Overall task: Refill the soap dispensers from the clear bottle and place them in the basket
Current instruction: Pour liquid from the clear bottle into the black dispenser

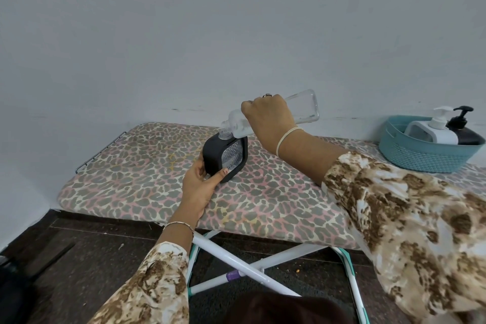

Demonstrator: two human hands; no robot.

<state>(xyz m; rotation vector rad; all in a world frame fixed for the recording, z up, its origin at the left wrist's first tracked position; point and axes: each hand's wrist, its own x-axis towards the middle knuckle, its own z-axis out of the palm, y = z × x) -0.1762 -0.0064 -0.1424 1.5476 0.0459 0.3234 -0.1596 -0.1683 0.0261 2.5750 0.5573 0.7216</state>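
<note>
Clear bottle [302,106], clamped in right hand [271,118], tilts seemingly into black dispenser [213,155] gripped by left hand [197,184], away from board [131,166] edges.

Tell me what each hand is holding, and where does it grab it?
The right hand grips the clear bottle around its middle. The left hand holds the black dispenser by its bottom corner.

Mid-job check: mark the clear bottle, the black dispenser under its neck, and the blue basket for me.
clear bottle [302,107]: head view, on its raised base end.
black dispenser [211,156]: head view, on its dark side panel.
blue basket [420,158]: head view, on its woven front wall.
</note>
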